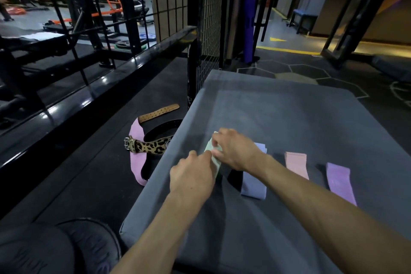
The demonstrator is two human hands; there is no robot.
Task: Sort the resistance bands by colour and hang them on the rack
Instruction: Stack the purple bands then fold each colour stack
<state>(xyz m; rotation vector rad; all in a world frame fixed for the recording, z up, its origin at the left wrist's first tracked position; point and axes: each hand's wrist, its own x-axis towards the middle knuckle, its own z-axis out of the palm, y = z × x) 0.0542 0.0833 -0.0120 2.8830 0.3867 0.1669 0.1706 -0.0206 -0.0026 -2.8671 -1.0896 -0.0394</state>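
Mint-green band (214, 154) is lying on the grey mat (289, 118), leftmost of the row beside the blue band (253, 182) — long axis running away from the person. Both hands are pinching it: left hand (192, 173) at the near end, right hand (235, 149) farther along.

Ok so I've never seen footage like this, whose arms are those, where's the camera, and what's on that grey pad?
There is no machine here. One camera sits on a person's head and looks forward and down, so the two arms are that person's own. Both hands, the left hand and the right hand, hold a pale green band above a grey padded mat. On the mat to the right lie a blue-lilac band, a pink band and a purple band. Beside the mat, on the floor, lie weightlifting belts.
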